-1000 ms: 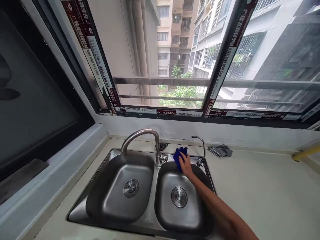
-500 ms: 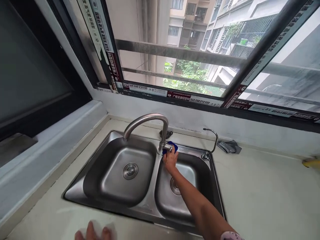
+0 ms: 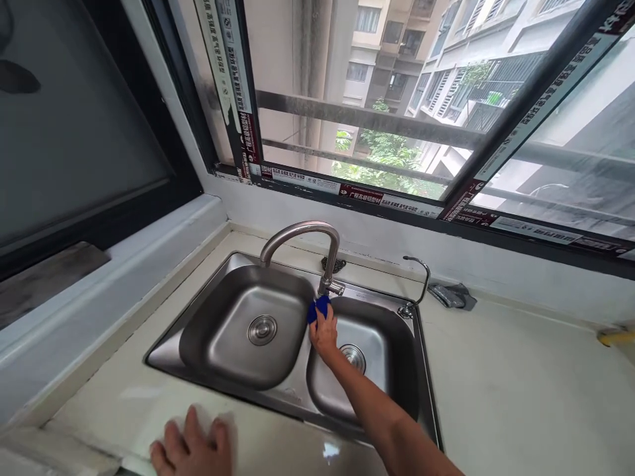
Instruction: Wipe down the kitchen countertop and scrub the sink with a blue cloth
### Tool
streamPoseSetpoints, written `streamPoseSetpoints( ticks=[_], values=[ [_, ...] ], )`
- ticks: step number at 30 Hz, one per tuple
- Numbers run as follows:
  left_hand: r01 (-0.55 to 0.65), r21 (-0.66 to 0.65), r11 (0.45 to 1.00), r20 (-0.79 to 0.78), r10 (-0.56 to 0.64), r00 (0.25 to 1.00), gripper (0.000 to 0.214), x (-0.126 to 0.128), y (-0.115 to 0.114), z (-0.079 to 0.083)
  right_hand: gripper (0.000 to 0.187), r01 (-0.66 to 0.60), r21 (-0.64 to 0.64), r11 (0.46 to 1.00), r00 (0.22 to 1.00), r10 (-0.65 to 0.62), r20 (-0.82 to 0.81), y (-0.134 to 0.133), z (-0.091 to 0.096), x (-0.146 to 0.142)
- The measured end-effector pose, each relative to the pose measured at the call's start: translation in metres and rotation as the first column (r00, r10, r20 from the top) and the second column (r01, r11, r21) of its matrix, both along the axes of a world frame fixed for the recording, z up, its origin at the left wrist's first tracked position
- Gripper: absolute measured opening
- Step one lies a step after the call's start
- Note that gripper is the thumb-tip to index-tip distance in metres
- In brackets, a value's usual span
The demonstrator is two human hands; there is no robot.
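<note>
My right hand (image 3: 325, 336) grips a blue cloth (image 3: 319, 308) and presses it on the divider between the two bowls, just in front of the faucet's base. The tall curved steel faucet (image 3: 302, 228) arches over the left bowl, its lever pointing right. Both bowls of the steel sink (image 3: 288, 395) are bare, each with a round drain. At the lower left, my left hand (image 3: 194, 446) rests over the pale counter's front part, fingers spread, holding nothing.
A thin small tap (image 3: 425, 277) stands at the sink's right corner. Beside it lies a grey cloth (image 3: 452, 295). A dark scouring pad (image 3: 333, 264) sits behind the faucet. Something yellow (image 3: 615, 337) lies at the far right. A window (image 3: 347, 192) runs along the back.
My right hand has moved the blue cloth from the faucet's lever and base down and left onto the divider. More of my left hand shows. The view has shifted slightly.
</note>
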State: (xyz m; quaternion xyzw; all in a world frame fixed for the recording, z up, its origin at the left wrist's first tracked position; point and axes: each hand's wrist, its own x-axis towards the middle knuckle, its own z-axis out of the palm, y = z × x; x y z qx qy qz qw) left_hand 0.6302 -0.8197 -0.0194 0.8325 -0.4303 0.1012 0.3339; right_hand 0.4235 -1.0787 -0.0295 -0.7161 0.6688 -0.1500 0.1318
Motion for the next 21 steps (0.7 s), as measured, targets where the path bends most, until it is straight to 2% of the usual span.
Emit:
streamPoseSetpoints(
  ticks=[3, 7, 14, 19, 21],
  values=[
    [-0.077, -0.018, 0.997, -0.042, 0.076, 0.996, 0.053, -0.009, -0.004, 0.009, 0.052, -0.144, 0.048, 0.988, 0.988, 0.146, -0.049, 0.01, 0.013, -0.005],
    [-0.168, 0.037, 0.985, -0.019, 0.169, 0.985, 0.062, -0.018, -0.008, 0.02, 0.049, -0.361, 0.106, 0.926, 0.927, 0.369, -0.064, 0.042, 0.024, -0.004],
    [-0.184, 0.052, 0.981, -0.037, 0.186, 0.982, 0.064, -0.028, -0.008, 0.038, 0.055, -0.546, 0.147, 0.825, 0.836, 0.548, 0.03, 0.112, 0.023, -0.016],
    [-0.207, 0.034, 0.978, -0.057, 0.209, 0.976, 0.064, -0.03, -0.008, 0.035, 0.049, -0.685, 0.156, 0.711, 0.727, 0.678, 0.103, 0.128, 0.02, -0.038],
    [-0.224, 0.022, 0.974, -0.049, 0.225, 0.973, 0.064, -0.028, -0.009, 0.032, 0.045, -0.714, 0.163, 0.681, 0.7, 0.704, 0.121, 0.13, 0.019, -0.05]
  ],
)
